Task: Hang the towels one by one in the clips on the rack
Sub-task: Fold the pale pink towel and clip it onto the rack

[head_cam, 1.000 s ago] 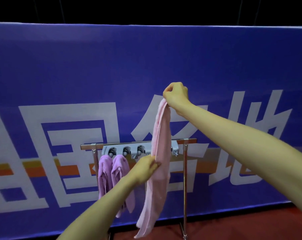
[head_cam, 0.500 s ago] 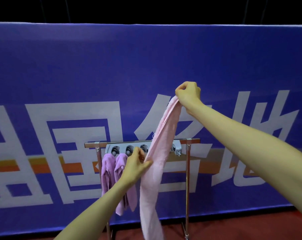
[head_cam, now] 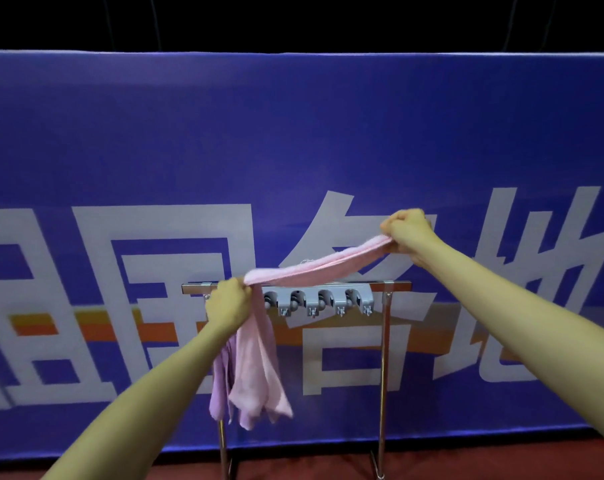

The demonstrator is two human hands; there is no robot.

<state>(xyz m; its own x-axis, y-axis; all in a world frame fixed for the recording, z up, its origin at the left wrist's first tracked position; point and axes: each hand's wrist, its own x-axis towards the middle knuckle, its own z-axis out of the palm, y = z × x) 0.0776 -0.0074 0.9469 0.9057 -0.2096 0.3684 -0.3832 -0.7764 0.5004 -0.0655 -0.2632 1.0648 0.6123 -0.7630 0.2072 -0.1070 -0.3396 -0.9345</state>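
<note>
Two hands (head_cam: pixel 228 304) (head_cam: pixel 405 230), one pink towel (head_cam: pixel 314 270), four bare clips (head_cam: pixel 323 301).

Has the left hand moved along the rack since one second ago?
Yes. The left hand, gripping the pink towel, has gone leftward along the rack, from near the middle clips to the left end of the gray clip strip.

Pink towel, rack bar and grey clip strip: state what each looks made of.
Pink towel: soft fabric, probably terry or microfibre; matte, fuzzy, sagging between the left hand and right hand.
Rack bar: metal, seemingly chromed or polished steel; it shows bright reflections.
Clip strip: likely moulded plastic; uniform matte grey with rounded shapes.
</note>
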